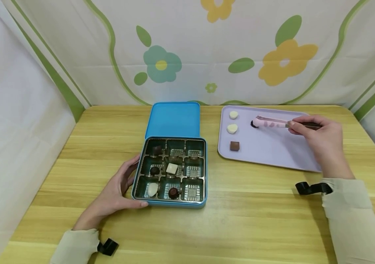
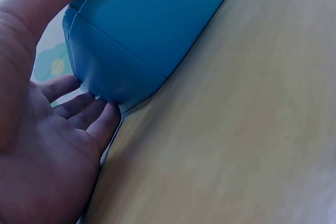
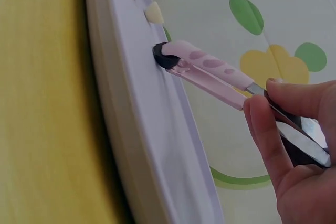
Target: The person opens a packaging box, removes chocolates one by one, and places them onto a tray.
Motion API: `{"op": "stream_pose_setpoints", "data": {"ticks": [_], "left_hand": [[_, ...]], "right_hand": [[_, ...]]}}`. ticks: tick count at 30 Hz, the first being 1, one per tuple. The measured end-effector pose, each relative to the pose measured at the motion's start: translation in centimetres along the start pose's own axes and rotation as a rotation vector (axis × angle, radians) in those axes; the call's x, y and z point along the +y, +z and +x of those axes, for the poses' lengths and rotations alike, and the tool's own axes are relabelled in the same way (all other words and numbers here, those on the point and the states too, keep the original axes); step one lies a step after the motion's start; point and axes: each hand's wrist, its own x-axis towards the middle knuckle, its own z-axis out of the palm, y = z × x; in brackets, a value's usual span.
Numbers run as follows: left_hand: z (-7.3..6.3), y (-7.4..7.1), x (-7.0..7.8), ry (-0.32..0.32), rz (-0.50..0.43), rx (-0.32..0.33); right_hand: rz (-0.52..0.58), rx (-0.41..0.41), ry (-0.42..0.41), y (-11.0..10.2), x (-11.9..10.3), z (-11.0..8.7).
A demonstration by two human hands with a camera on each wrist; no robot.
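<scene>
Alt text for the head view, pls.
Right-hand grip holds pink-and-metal tongs, tips at a dark chocolate-like piece on a rectangular lilac tray. Left-hand grip holds an open square blue box; five of its nine gold compartments contain pieces.

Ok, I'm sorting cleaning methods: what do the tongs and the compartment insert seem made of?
Tongs: pink ends look matte, without glare, so perhaps silicone or plastic; handles shine like metal. Compartment insert: glossy, gold-toned, likely moulded plastic, with ribbed pocket floors.

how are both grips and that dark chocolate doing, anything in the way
Left grip holds blue square tin. Right grip holds pink-and-metal tongs. Small dark chocolate at tong tips, over lilac rectangular tray. No obstruction visible.
</scene>
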Motion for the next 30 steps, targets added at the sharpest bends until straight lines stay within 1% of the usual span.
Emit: {"op": "stream_pose_setpoints", "data": {"ticks": [1, 4, 9, 12, 16, 23, 26, 30], "left_hand": [[0.0, 0.0, 0.0, -0.001, 0.0, 0.0], [0.0, 0.0, 0.0, -0.01, 0.001, 0.005], [-0.1, 0.0, 0.1, -0.023, 0.005, 0.008], [-0.1, 0.0, 0.1, -0.026, 0.003, 0.006], [-0.1, 0.0, 0.1, -0.021, 0.002, 0.005], [0.1, -0.1, 0.0, 0.013, 0.002, 0.001], [0.1, -0.1, 0.0, 0.013, 0.003, 0.001], [0.1, -0.1, 0.1, 0.009, 0.004, 0.001]], "right_hand": [[0.01, 0.005, 0.003, 0.1, 0.1, 0.0], [0.089, 0.039, 0.03, 0.2, 0.5, 0.3], [0.246, 0.126, 0.115, 0.6, 1.0, 1.1], [0.303, 0.16, 0.152, 0.8, 1.3, 1.5], [0.322, 0.184, 0.18, 1.0, 1.6, 1.7], [0.345, 0.234, 0.21, 1.1, 1.6, 1.8], [0.359, 0.258, 0.202, 1.1, 1.6, 1.8], [0.391, 0.266, 0.157, 1.0, 1.5, 1.6]]}}
